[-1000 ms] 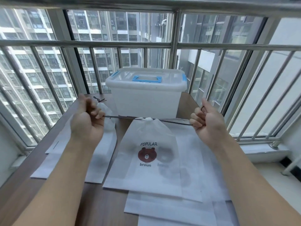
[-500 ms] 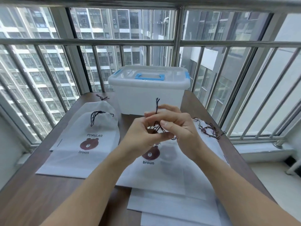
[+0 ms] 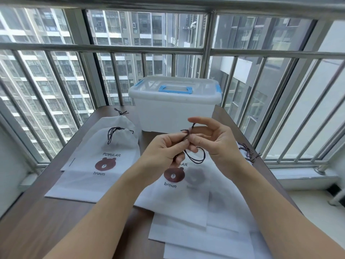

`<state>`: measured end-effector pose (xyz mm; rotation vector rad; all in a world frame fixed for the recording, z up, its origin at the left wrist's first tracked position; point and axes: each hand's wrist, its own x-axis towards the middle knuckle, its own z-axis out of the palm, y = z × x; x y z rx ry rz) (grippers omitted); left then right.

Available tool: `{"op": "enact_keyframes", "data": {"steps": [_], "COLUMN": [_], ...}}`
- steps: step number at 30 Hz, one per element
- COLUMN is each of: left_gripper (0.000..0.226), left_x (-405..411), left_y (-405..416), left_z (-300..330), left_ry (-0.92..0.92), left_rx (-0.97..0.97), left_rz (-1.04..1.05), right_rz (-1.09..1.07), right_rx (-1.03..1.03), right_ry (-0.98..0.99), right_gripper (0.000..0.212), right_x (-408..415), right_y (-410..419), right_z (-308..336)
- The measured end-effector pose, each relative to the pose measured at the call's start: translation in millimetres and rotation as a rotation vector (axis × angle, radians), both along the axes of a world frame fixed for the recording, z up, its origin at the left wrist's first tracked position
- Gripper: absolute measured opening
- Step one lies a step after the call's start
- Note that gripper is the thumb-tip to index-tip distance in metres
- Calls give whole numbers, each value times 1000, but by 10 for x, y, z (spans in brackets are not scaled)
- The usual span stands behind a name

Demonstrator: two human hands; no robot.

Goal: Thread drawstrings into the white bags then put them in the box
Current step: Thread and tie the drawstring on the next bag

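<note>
A white bag (image 3: 179, 191) with a brown bear print lies in front of me on a stack of white bags. Its dark drawstring (image 3: 196, 156) loops up between my hands above the bag's top. My left hand (image 3: 166, 148) pinches the string ends with thumb and forefinger. My right hand (image 3: 214, 141) meets it and pinches the same string, forefinger raised. A lidded white plastic box (image 3: 174, 107) with a blue handle stands behind my hands, its lid on.
Two threaded bear bags (image 3: 104, 157) lie stacked at the left of the wooden table (image 3: 37, 221). A bundle of loose dark drawstrings (image 3: 248, 152) rests at the right edge. Metal window bars (image 3: 261, 90) close in the far and right sides.
A second ago my hands were wide apart, pulling the string taut. They came together over the bag and now work the string ends, which have shifted between my fingers.
</note>
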<state>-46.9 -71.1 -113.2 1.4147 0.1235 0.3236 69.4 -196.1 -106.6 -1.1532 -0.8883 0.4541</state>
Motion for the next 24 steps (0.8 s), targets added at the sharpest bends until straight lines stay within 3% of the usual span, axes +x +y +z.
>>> {"op": "enact_keyframes", "data": {"steps": [4, 8, 14, 18, 21, 24], "left_gripper": [25, 27, 32, 35, 36, 36], "left_x": [8, 39, 21, 21, -16, -31], "left_y": [-26, 19, 44, 65, 102, 121], "left_z": [3, 48, 81, 125, 133, 117], "left_ry": [18, -3, 7, -11, -42, -34], "left_rx": [-55, -247, -309, -530, -650, -650], "left_rz": [2, 106, 143, 200, 176, 153], "right_rz": [-40, -122, -118, 41, 155, 167], "right_rx": [11, 53, 32, 119, -73, -264], "right_ry": [129, 288, 125, 303, 202, 94], "right_gripper": [42, 42, 34, 29, 31, 38], "right_x": [25, 96, 99, 108, 65, 12], "right_y": [27, 1, -39, -93, -103, -75], "right_z": [-12, 4, 31, 104, 117, 105]}}
